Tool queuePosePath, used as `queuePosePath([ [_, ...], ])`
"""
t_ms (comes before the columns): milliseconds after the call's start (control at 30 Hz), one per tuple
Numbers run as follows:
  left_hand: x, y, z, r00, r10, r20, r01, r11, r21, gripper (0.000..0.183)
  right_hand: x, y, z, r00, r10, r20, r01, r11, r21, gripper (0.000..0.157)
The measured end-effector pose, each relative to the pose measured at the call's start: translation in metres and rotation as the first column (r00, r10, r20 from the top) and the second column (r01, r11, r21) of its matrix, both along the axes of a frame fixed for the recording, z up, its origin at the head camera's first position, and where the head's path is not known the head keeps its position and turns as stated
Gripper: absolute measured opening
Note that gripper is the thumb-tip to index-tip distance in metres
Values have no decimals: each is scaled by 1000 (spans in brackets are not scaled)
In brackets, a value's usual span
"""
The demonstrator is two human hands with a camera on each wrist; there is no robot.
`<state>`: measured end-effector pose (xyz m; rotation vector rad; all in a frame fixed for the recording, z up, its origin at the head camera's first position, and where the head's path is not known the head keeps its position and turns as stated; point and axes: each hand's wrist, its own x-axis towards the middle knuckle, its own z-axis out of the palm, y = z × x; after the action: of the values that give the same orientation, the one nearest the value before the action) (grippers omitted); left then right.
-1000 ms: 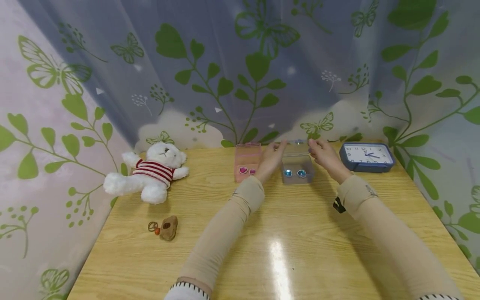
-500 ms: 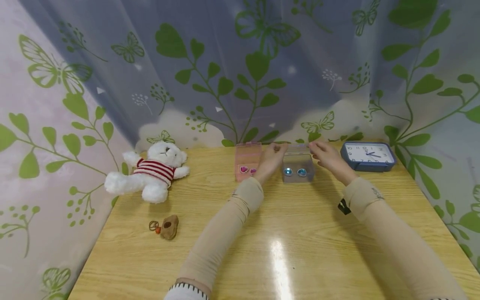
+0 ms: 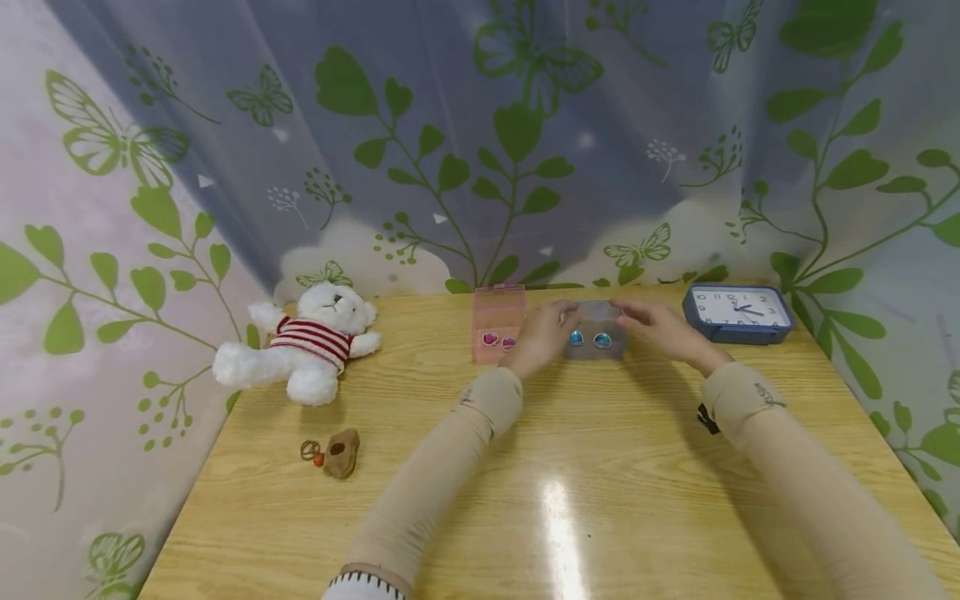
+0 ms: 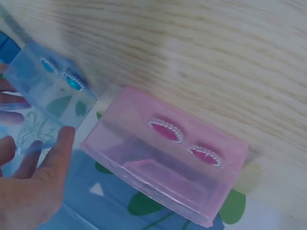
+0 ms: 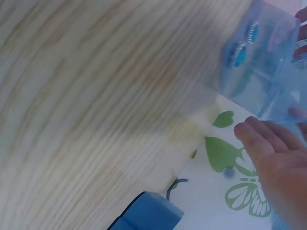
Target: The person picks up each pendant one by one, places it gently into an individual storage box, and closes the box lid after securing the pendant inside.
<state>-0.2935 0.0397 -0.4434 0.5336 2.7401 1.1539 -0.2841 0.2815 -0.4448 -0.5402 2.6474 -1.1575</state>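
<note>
A translucent blue-grey box [image 3: 595,350] with two blue gems edged in small silvery beads lies at the back of the table. My left hand [image 3: 538,337] is at its left side; in the left wrist view the index finger [image 4: 60,151] extends to a corner of the box, with the fingers spread apart. At the opposite side, my right hand [image 3: 663,332] reaches in with its fingers [image 5: 261,136] nearly straight, fingertips close to the box's edge. Left of these stands a matching pink box [image 4: 165,151] with two pink gems, partly covered by my left hand in the head view.
A blue clock [image 3: 738,312] lies to the right of my right hand. At the left are a white teddy bear [image 3: 311,342] in a striped shirt and a brown keyring charm [image 3: 342,454]. A patterned curtain [image 3: 420,167] hangs behind the wooden table [image 3: 480,500].
The raised clear lid of the blue-grey box has come down between my hands. Both hands have lowered slightly, and my right fingers have straightened, with the right wrist shifting right.
</note>
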Motion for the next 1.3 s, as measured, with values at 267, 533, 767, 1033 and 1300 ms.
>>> queuePosePath([
  [267,4,0,-9,999,-37,-32,35,998,-61,44,5,2,-9,999,27,-36,-24,996,81,57],
  [533,7,3,-15,996,-27,-83,18,994,-105,41,6,1,-18,996,26,-83,-17,994,107,57],
  [767,11,5,-17,990,-22,-137,1,989,-150,39,8,0,-22,995,10,-96,2,992,124,57],
  [1033,8,7,-20,982,-20,-186,-24,972,-232,35,6,-2,-22,993,-26,-111,43,987,156,54],
  [1300,7,12,-18,990,-34,-139,-3,967,-254,34,6,2,-23,994,-24,-104,37,992,120,59],
])
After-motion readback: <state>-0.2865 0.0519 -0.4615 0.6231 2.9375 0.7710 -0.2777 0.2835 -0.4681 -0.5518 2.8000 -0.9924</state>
